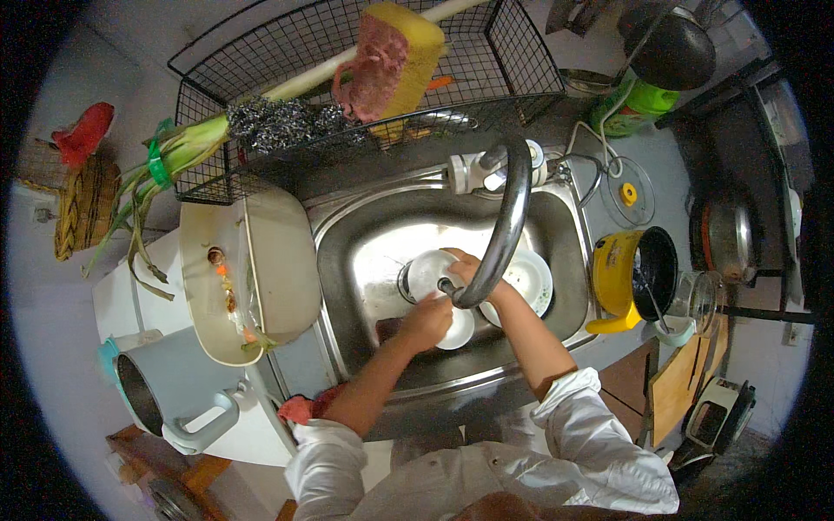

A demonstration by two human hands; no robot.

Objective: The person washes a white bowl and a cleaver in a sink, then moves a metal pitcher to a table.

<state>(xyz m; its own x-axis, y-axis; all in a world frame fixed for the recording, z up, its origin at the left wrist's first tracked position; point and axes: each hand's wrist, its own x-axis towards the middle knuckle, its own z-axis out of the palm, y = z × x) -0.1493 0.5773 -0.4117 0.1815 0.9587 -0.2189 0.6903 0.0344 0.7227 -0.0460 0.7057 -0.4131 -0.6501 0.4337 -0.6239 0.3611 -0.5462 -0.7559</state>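
Note:
A white bowl (425,272) is tilted under the faucet spout (508,241) in the stainless steel sink (365,338). My right hand (470,268) grips its right rim, partly behind the spout. At its near edge, my left hand (428,322) also grips the bowl, its fingertips partly hidden. A second, smaller white bowl (459,331) lies below, just right of my left hand. To the right, a white plate (535,277) with a patterned rim rests in the sink, partly covered by my right forearm. The drain (403,283) shows beside the held bowl.
Behind the sink stands a black wire basket (260,45) with leek and a sponge (407,58). A beige basin (283,260) with food scraps and a grey pitcher (189,371) stand left. On the right are a yellow pot (612,273) and a glass lid (642,195).

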